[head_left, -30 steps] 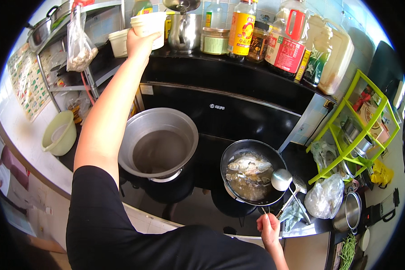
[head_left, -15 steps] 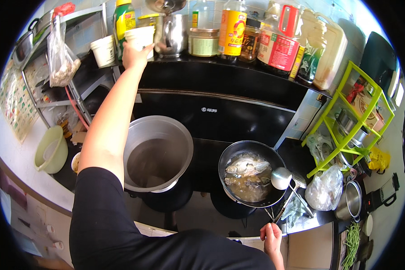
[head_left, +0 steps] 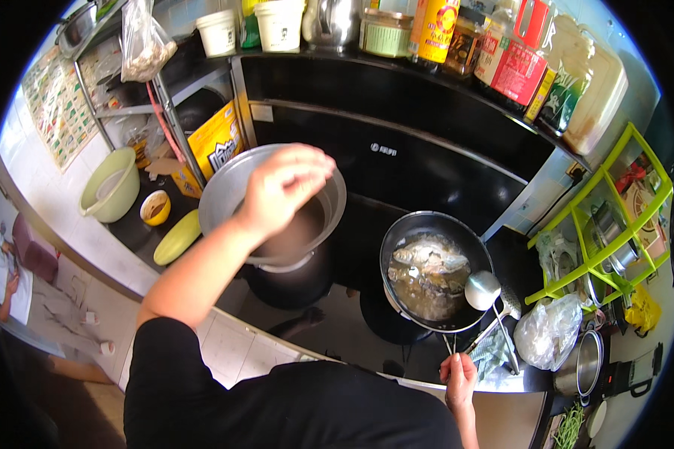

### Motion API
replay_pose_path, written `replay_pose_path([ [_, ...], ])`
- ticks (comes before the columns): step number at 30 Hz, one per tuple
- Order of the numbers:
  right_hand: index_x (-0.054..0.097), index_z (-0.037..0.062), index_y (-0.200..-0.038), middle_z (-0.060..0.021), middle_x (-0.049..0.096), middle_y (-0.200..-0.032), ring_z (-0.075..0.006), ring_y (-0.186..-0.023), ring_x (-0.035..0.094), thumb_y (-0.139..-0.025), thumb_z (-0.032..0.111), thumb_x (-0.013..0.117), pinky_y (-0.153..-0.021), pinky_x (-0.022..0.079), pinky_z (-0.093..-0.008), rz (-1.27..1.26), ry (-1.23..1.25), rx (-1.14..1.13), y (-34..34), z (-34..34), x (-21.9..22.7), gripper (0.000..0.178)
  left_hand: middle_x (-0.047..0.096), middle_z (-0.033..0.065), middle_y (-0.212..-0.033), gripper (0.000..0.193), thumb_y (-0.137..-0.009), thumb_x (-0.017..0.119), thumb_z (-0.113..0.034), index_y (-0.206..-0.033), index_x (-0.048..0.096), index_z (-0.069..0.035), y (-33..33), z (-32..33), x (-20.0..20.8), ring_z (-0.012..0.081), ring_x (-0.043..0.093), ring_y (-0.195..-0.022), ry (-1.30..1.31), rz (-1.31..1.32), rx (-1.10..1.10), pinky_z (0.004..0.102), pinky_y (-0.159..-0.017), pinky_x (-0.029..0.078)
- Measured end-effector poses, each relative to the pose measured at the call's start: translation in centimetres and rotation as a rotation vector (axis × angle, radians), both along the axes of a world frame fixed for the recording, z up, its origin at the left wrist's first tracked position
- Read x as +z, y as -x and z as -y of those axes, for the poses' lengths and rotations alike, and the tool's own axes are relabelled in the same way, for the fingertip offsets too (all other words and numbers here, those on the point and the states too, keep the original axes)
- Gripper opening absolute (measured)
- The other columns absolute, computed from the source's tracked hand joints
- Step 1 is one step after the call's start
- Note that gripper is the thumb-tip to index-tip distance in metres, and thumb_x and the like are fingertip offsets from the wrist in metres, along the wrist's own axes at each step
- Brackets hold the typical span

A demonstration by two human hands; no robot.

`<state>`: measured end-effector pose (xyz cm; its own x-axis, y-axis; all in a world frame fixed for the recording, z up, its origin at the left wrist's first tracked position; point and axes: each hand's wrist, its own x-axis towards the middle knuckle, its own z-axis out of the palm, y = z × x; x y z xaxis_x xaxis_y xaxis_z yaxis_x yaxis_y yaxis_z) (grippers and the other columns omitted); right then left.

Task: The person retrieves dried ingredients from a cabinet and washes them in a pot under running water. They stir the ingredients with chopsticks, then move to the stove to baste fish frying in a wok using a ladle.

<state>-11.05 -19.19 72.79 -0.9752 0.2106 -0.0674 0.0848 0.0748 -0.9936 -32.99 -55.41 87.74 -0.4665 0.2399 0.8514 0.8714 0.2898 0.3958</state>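
My left hand (head_left: pixel 286 191) hangs over the big grey metal pot (head_left: pixel 221 187), fingers stretched out to the right and nothing visible in them. Pale vapour or cloudy liquid shows in the pot. To its right, a black wok (head_left: pixel 390 280) holds a fish (head_left: pixel 430 256) in brownish liquid. A ladle (head_left: pixel 483 290) rests over the wok's right rim. My right hand (head_left: pixel 458 371) is closed low in front of the wok, by thin metal rods and the end of a spatula (head_left: pixel 510 303). What its fingers hold is hidden. Two white tubs, including the nearer one (head_left: pixel 279 27), stand on the shelf.
Bottles and jars, among them a yellow bottle (head_left: pixel 433 30), line the back shelf. At left are a green basin (head_left: pixel 112 187), a yellow cup (head_left: pixel 156 208) and a long green gourd (head_left: pixel 178 236). A green rack (head_left: pixel 610 217) and plastic bag (head_left: pixel 548 333) stand right. Another person (head_left: pixel 11 280) is far left.
My left hand has let go of the white tub on the shelf and come down over the pot. My right hand stays low by the wok. The whole view has shifted.
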Motion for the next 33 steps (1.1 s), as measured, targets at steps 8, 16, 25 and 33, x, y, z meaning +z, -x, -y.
replay_pose_path([
  [8, 0.056, 0.0033, -0.074, 0.0001, 0.049, -0.056, -0.0055, -0.049, 0.042, -0.095, 0.020, 0.045, -0.047, 0.032, -0.0201, -0.135, -0.067, 0.215, 1.5, -2.2, 1.3, 0.030, 0.064, 0.0076, -0.098, 0.023, -0.095, 0.044, -0.013, -0.097, 0.064, -0.002, -14.3, -3.8, -14.0, 0.0153, 0.060, -0.081, -0.197, 0.718, -0.165, 0.0278, -0.076, 0.047],
  [16, 0.057, 0.0007, -0.077, -0.0013, 0.050, -0.059, -0.0084, -0.053, 0.046, -0.094, 0.017, 0.044, -0.050, 0.038, -0.0234, -0.192, -0.124, 0.328, 2.8, -6.4, 0.5, 0.027, 0.064, 0.0096, -0.107, 0.043, -0.098, 0.031, -0.027, -0.093, 0.065, -0.002, -24.9, -5.6, -22.6, 0.0190, 0.059, -0.094, -0.359, 1.190, 0.010, 0.0309, -0.085, 0.044],
  [25, 0.058, 0.0012, -0.087, -0.0003, 0.052, -0.065, -0.0066, -0.060, 0.047, -0.092, 0.016, 0.051, -0.056, 0.039, -0.0217, -0.253, -0.326, -0.148, 2.4, -17.6, -4.1, 0.018, 0.039, 0.0133, -0.137, 0.056, -0.097, 0.027, -0.044, -0.136, 0.033, -0.005, -24.7, -3.0, -21.9, 0.0262, 0.041, -0.122, -0.502, 1.053, 0.675, 0.0399, -0.100, 0.033],
  [33, 0.056, 0.0032, -0.109, -0.0167, 0.059, -0.102, -0.0339, -0.093, 0.056, -0.079, 0.008, 0.058, -0.083, 0.044, -0.0407, -0.191, -1.143, -0.403, -0.7, -26.4, -11.2, 0.031, 0.046, 0.0098, -0.130, 0.042, -0.094, 0.046, -0.032, -0.130, 0.043, -0.011, -23.7, -7.2, -22.5, 0.0218, 0.045, -0.118, -0.549, 1.235, 0.512, 0.0363, -0.096, 0.035],
])
